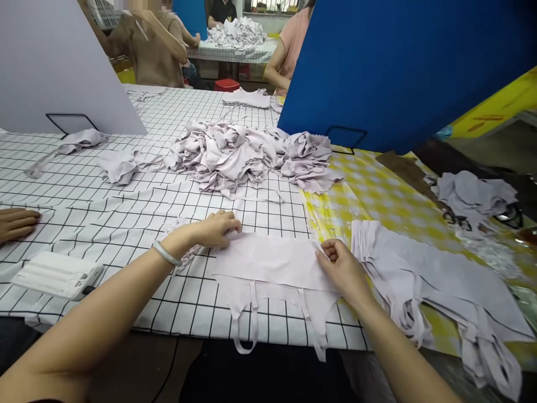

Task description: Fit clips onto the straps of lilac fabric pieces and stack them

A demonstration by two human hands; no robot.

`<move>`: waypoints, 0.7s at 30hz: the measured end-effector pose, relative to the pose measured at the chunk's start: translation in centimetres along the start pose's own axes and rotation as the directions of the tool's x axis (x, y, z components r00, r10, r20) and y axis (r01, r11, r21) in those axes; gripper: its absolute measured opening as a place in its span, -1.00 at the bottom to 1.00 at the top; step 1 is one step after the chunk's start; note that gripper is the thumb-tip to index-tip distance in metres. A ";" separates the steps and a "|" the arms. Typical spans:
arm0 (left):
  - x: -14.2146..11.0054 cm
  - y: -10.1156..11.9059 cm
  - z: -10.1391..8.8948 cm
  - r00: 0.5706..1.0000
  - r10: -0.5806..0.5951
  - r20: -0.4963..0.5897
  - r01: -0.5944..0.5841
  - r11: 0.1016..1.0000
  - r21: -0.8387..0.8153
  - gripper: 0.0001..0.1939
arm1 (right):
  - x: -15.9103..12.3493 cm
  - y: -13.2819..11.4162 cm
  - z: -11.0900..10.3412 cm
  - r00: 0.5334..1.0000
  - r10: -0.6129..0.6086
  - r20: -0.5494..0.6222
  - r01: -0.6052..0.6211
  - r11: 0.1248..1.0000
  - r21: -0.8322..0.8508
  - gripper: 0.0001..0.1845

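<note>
A pale lilac strappy crop top (272,260) lies flat on the checked cloth, its shoulder straps hanging over the table's front edge. With curled fingers, my left hand (218,228) grips its upper left corner; a pale bangle circles that wrist. My right hand (338,260) pinches the upper right edge between thumb and fingers. Just right of that hand, a stack of similar tops (436,268) is fanned out, with straps dangling toward the front. Small thread scraps lie beside my left wrist, partly hidden behind it.
Beyond my hands is a heap of crumpled lilac pieces (230,154). A white power bank (56,274) lies at left, near another person's hand (19,224). A white panel (62,67) and a blue panel (398,73) stand on the table. Several people sit beyond.
</note>
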State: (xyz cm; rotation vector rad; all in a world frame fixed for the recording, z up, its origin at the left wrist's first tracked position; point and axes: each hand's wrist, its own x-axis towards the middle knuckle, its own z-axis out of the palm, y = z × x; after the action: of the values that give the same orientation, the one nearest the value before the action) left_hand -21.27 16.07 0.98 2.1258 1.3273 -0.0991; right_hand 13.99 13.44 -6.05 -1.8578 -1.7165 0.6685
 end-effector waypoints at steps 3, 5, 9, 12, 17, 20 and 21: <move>0.1 -0.4 -0.9 0.997 -0.025 0.079 0.020 0.998 0.063 -0.67 | -0.1 0.0 -0.1 0.999 0.045 0.017 -0.046 0.998 0.036 -0.65; -0.3 -1.0 -1.4 0.995 -0.051 0.088 0.044 0.996 0.074 -0.66 | -0.1 0.0 -0.2 0.997 0.072 0.035 -0.073 0.996 0.041 -0.61; -1.3 -2.3 -1.4 0.996 -0.090 -0.004 0.090 0.990 0.110 -0.65 | 0.2 0.0 -0.4 0.988 0.131 0.078 -0.135 0.990 0.047 -0.59; -1.6 -2.3 -0.8 0.995 -0.093 -0.044 0.097 0.988 0.119 -0.72 | 0.5 -0.3 -0.8 0.984 0.148 0.100 -0.153 0.987 0.039 -0.64; -0.7 0.1 -0.3 0.987 -0.127 -0.098 0.142 0.977 0.162 -0.83 | 1.0 -1.1 -0.7 0.987 0.104 0.122 -0.107 0.994 0.015 -0.74; -0.1 1.1 -0.5 0.983 -0.153 -0.106 0.168 0.974 0.155 -0.70 | 0.7 -1.7 -0.2 0.998 0.051 0.047 -0.059 0.979 0.193 -0.74; -0.1 1.2 -0.6 0.982 -0.161 -0.104 0.176 0.971 0.163 -0.69 | 0.3 -1.9 -0.1 0.999 0.044 0.022 -0.049 0.954 0.297 -0.73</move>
State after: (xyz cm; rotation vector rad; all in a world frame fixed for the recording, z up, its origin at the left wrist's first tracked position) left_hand -20.53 15.97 2.07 2.1768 1.6035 -0.1961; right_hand 12.66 13.82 -4.65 -1.6891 -1.4898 0.9086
